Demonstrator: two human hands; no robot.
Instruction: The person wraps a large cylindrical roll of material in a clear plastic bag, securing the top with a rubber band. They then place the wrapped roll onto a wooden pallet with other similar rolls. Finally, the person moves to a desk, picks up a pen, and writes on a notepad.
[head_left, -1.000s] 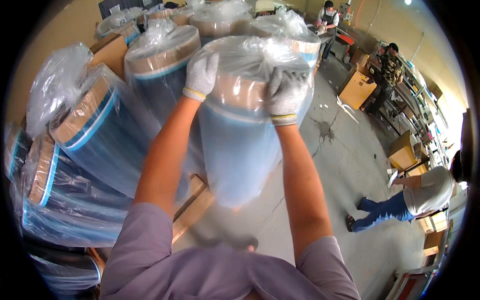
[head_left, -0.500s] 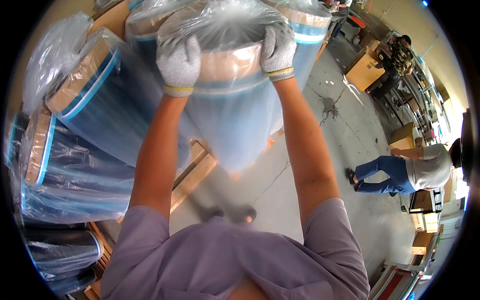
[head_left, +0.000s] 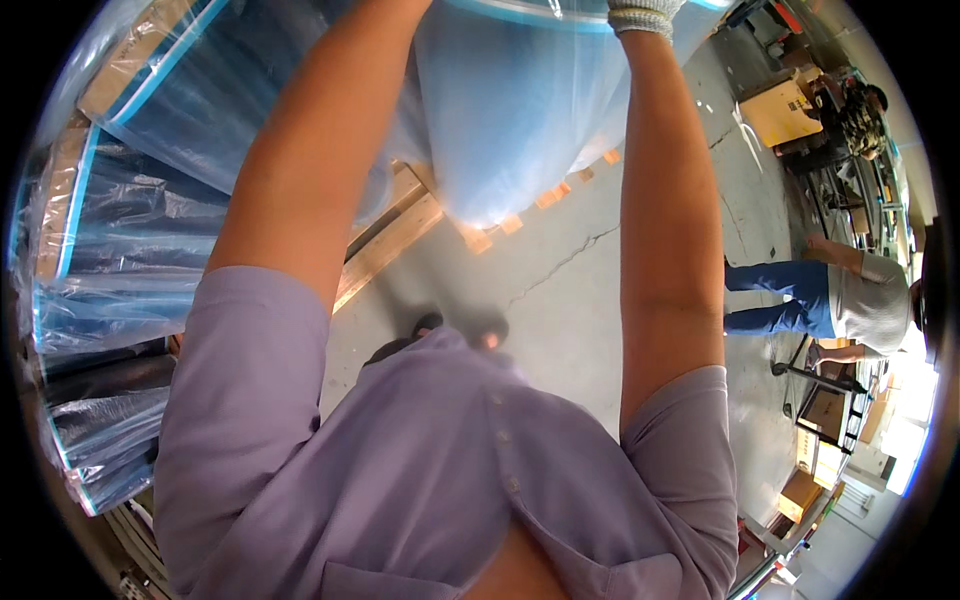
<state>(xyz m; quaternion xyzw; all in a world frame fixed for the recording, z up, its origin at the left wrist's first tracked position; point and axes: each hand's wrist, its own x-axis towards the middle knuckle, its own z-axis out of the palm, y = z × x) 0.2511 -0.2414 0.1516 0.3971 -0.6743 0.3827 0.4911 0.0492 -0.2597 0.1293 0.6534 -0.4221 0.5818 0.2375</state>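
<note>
A large upright roll (head_left: 510,110) in cloudy plastic wrap, with a light-blue band round its upper part, stands in front of me. Both my arms reach out over it. In a grey knit glove, my right hand (head_left: 643,14) shows only at the wrist and heel, by the roll's upper right side; its fingers are cut off by the top edge. My left hand lies beyond the top edge, with just the forearm showing. The roll's top end is also out of the picture.
More plastic-wrapped blue rolls (head_left: 130,205) lean and lie at the left. Wooden pallet boards (head_left: 390,245) edge the floor below the roll. At the right, a person in jeans (head_left: 780,298) stands near a wheeled rack, and another person bends by a cardboard box (head_left: 782,112).
The view has tipped down toward my body, so the roll and my arms sit higher in the picture. My left glove and the roll's top have left the view.
</note>
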